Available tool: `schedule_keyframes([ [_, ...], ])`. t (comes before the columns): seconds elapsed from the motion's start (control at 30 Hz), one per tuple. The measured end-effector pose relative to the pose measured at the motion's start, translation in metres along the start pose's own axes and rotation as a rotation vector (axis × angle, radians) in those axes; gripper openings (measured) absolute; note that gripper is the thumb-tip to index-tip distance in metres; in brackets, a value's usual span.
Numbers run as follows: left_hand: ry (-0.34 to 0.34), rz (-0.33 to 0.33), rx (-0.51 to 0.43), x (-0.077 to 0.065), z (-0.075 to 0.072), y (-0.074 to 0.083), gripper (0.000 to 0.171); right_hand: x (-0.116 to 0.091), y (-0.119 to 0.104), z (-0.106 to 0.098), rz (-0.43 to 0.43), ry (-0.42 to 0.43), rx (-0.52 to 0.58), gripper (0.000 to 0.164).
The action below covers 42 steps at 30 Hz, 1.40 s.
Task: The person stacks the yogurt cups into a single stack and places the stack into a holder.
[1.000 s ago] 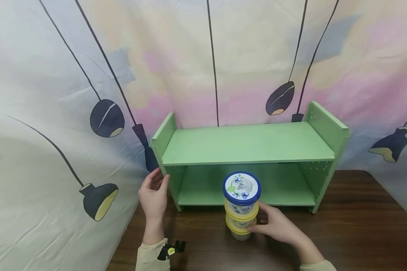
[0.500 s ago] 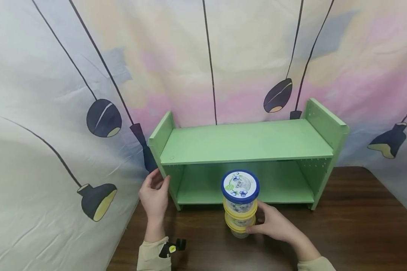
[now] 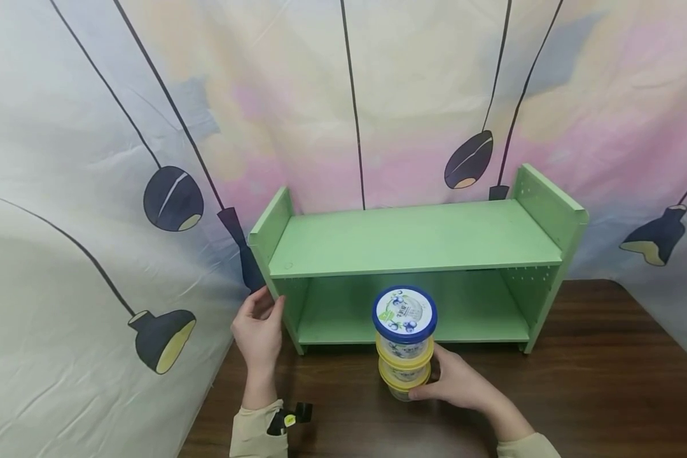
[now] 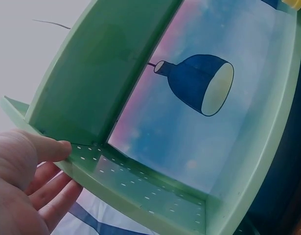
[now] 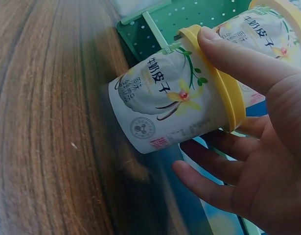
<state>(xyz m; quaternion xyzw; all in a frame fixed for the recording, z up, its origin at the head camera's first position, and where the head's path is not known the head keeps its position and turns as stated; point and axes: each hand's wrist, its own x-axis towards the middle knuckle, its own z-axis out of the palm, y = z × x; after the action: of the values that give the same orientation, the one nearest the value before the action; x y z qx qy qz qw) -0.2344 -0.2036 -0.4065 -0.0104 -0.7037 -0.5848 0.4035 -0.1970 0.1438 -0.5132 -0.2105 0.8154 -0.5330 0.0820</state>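
Observation:
Three yogurt cups stand stacked upright in front of a green two-tier shelf [image 3: 418,238]. On top is the one with the blue lid [image 3: 404,312]; the two below have yellow lids. My right hand [image 3: 460,381] holds the bottom yogurt cup [image 5: 165,103] from the right, thumb on its yellow lid rim [image 5: 228,93] and fingers behind it. At the shelf's left side panel [image 4: 126,191], my left hand [image 3: 259,334] pinches the front edge, thumb inside and fingers outside. In the left wrist view the left hand [image 4: 23,181] shows beside the panel's rows of small holes.
A dark wooden table [image 3: 618,369] bears the shelf and cups. Behind hangs a cloth [image 3: 418,95] painted with pendant lamps, close to the shelf's back. A black strap [image 3: 303,412] sticks out from the left sleeve.
The head view has shifted slightly, so the shelf and cups sit a little further left and higher. My right thumb has slid a bit further round the bottom cup's front. The left hand keeps its hold.

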Motion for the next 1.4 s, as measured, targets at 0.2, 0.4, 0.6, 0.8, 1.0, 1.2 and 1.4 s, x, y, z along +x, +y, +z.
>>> schedule_keyframes([
  [0.2,-0.001,0.001,-0.007,-0.0003,0.0007,0.001,0.028,0.0002,0.0004,0.0033,-0.011,0.033,-0.042,0.091],
  [0.4,-0.001,0.006,-0.018,0.0001,0.0006,0.0009,0.028,0.0005,0.0005,0.0042,-0.025,0.033,-0.045,0.089],
  [0.6,0.001,0.019,-0.015,0.0001,0.0006,0.0017,0.028,0.0012,-0.0002,0.0039,-0.025,0.034,-0.049,0.089],
  [0.8,0.003,0.023,-0.017,-0.0001,0.0,0.0008,0.028,0.0012,-0.0005,0.0047,-0.024,0.032,-0.047,0.09],
  [1.0,0.003,0.021,-0.015,-0.0003,-0.0007,0.0005,0.029,0.001,-0.0012,0.0051,-0.022,0.031,-0.047,0.091],
  [1.2,0.0,0.038,-0.005,-0.0003,-0.0004,0.0001,0.028,0.001,-0.0019,0.0039,-0.003,0.046,-0.067,0.092],
  [1.4,-0.003,0.041,-0.003,-0.0003,-0.0001,-0.0002,0.029,0.0003,-0.002,0.0035,0.004,0.048,-0.057,0.094],
])
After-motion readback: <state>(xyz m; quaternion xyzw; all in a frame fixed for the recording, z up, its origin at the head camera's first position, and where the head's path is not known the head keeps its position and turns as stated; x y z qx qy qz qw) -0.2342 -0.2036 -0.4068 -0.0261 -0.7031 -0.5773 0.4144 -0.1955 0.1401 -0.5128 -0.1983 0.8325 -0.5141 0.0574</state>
